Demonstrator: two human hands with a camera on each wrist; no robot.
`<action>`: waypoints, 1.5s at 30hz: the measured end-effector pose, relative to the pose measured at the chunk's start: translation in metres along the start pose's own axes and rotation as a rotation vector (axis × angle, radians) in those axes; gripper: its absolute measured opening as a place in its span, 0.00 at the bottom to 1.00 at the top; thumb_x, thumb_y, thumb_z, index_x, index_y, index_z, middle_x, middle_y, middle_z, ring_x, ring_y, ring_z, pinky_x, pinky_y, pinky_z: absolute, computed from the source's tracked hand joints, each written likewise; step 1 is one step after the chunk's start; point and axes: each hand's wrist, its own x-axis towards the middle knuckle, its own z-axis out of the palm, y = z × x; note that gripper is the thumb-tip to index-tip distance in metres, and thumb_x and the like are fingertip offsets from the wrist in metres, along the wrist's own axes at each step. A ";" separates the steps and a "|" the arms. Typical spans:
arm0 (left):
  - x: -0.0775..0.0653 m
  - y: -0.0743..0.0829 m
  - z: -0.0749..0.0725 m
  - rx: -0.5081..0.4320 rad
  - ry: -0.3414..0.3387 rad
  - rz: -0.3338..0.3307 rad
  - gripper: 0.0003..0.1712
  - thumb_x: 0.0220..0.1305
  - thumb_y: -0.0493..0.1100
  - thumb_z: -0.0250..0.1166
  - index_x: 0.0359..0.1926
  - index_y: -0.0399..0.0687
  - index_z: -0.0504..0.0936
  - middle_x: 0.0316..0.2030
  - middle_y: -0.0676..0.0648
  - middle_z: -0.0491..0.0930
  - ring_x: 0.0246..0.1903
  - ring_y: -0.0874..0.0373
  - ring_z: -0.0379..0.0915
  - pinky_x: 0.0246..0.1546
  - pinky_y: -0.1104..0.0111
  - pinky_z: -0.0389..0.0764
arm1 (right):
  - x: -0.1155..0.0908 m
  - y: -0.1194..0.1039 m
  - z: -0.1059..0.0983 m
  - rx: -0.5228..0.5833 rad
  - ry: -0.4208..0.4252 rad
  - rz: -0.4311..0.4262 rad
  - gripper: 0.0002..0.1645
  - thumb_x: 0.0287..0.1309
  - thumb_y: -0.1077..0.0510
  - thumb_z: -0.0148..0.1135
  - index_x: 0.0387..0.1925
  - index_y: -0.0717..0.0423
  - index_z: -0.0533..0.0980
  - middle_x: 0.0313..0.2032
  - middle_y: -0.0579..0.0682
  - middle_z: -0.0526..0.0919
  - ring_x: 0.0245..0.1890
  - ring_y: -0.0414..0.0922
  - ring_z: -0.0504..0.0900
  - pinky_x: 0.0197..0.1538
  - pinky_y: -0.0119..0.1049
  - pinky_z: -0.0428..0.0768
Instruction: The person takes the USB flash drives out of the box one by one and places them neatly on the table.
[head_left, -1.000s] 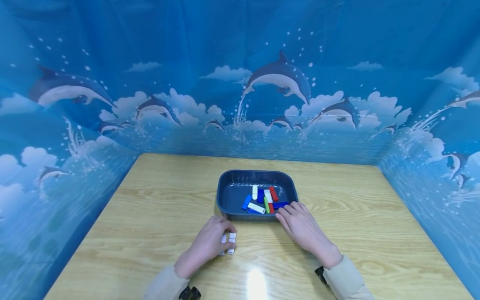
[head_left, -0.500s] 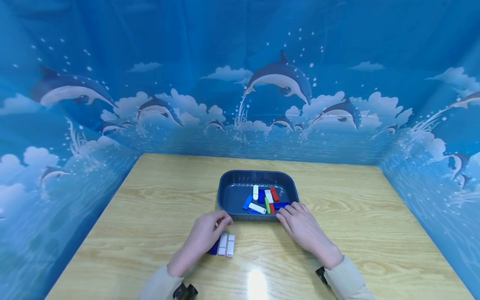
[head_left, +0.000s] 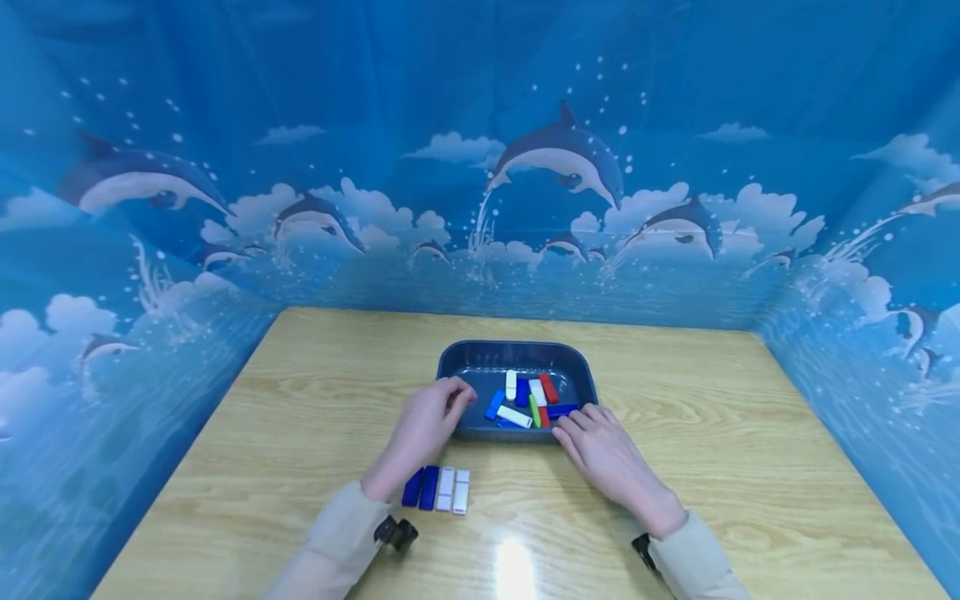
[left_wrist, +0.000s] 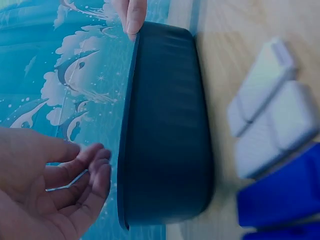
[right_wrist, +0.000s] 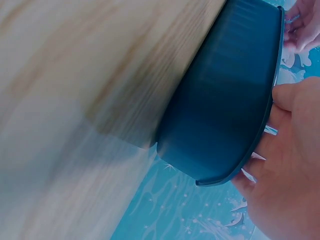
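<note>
My left hand (head_left: pixel 435 410) hovers over the left end of a dark blue plastic bin (head_left: pixel 468 429), fingers loosely bent with nothing between them. My right hand (head_left: pixel 606 458) holds the bin's near right rim; in the right wrist view its thumb lies at the rim and the fingers reach over it. Inside the bin lie several capped sticks that look like USB flash drives: white (head_left: pixel 514 416), blue (head_left: pixel 494 405), red (head_left: pixel 548 387) and green (head_left: pixel 534 411). On the table, two dark blue drives (head_left: pixel 428 487) and two white drives (head_left: pixel 461 492) stand side by side in a row.
The wood-grain table (head_left: pixel 720 433) extends on both sides of the bin. A blue dolphin-print curtain (head_left: pixel 480 275) closes off the back and both sides. The row of drives sits below the left forearm, close to the bin's front wall.
My left hand has left the white drives, risen and moved forward to the bin's left end. The dark blue drives have come into sight. My right hand stays on the rim.
</note>
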 end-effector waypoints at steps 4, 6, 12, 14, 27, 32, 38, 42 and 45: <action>0.016 0.005 0.008 0.090 -0.021 0.036 0.07 0.63 0.45 0.60 0.39 0.50 0.80 0.29 0.55 0.76 0.26 0.66 0.70 0.26 0.75 0.74 | 0.001 -0.001 -0.001 0.001 -0.003 0.006 0.18 0.66 0.47 0.46 0.43 0.50 0.79 0.37 0.43 0.81 0.37 0.42 0.71 0.47 0.40 0.70; 0.023 0.006 0.013 0.127 -0.040 0.041 0.08 0.59 0.42 0.63 0.40 0.47 0.80 0.31 0.54 0.77 0.29 0.65 0.72 0.30 0.75 0.75 | 0.002 -0.002 -0.001 0.004 -0.005 0.004 0.17 0.66 0.48 0.47 0.43 0.50 0.79 0.37 0.43 0.81 0.37 0.42 0.71 0.47 0.40 0.70; 0.037 0.006 0.028 0.189 -0.137 -0.003 0.17 0.52 0.41 0.69 0.44 0.44 0.79 0.35 0.50 0.79 0.35 0.59 0.75 0.36 0.68 0.78 | 0.003 -0.003 0.000 0.000 0.001 -0.002 0.16 0.65 0.48 0.48 0.43 0.50 0.79 0.37 0.43 0.81 0.37 0.42 0.71 0.46 0.40 0.70; 0.040 0.005 0.032 0.196 -0.151 -0.005 0.18 0.52 0.43 0.69 0.44 0.44 0.79 0.35 0.49 0.80 0.36 0.57 0.76 0.37 0.65 0.78 | 0.003 -0.003 -0.001 -0.003 0.001 -0.001 0.17 0.66 0.48 0.47 0.43 0.49 0.79 0.37 0.43 0.81 0.37 0.42 0.71 0.46 0.40 0.70; 0.055 0.004 0.051 0.343 -0.198 -0.002 0.20 0.54 0.42 0.66 0.11 0.47 0.68 0.15 0.51 0.69 0.18 0.58 0.65 0.20 0.66 0.71 | 0.001 -0.003 0.000 -0.005 0.000 0.010 0.14 0.64 0.49 0.51 0.43 0.50 0.79 0.37 0.43 0.81 0.38 0.42 0.71 0.47 0.40 0.70; 0.058 0.006 0.053 0.365 -0.214 -0.056 0.17 0.54 0.43 0.66 0.14 0.46 0.71 0.16 0.50 0.71 0.18 0.58 0.67 0.19 0.65 0.72 | 0.001 -0.003 0.000 -0.010 0.007 0.004 0.14 0.64 0.49 0.52 0.42 0.50 0.79 0.37 0.43 0.81 0.37 0.42 0.71 0.46 0.41 0.70; 0.057 0.007 0.049 0.375 -0.231 -0.084 0.19 0.53 0.45 0.68 0.13 0.47 0.70 0.15 0.51 0.68 0.18 0.58 0.65 0.18 0.68 0.70 | 0.001 -0.002 0.000 -0.021 0.018 -0.016 0.14 0.63 0.49 0.52 0.42 0.50 0.79 0.36 0.43 0.81 0.37 0.42 0.71 0.45 0.40 0.70; 0.057 0.007 0.048 0.374 -0.281 -0.120 0.20 0.55 0.45 0.67 0.13 0.47 0.70 0.14 0.52 0.64 0.17 0.60 0.62 0.17 0.71 0.66 | 0.001 -0.001 -0.001 -0.013 0.014 -0.008 0.14 0.64 0.49 0.51 0.42 0.50 0.79 0.36 0.43 0.81 0.37 0.42 0.71 0.46 0.40 0.70; 0.058 0.008 0.049 0.386 -0.290 -0.128 0.18 0.55 0.46 0.67 0.15 0.47 0.71 0.16 0.51 0.67 0.18 0.59 0.64 0.16 0.71 0.67 | 0.001 -0.001 -0.001 -0.004 0.014 0.001 0.15 0.65 0.49 0.49 0.42 0.49 0.79 0.36 0.43 0.81 0.37 0.41 0.71 0.46 0.40 0.70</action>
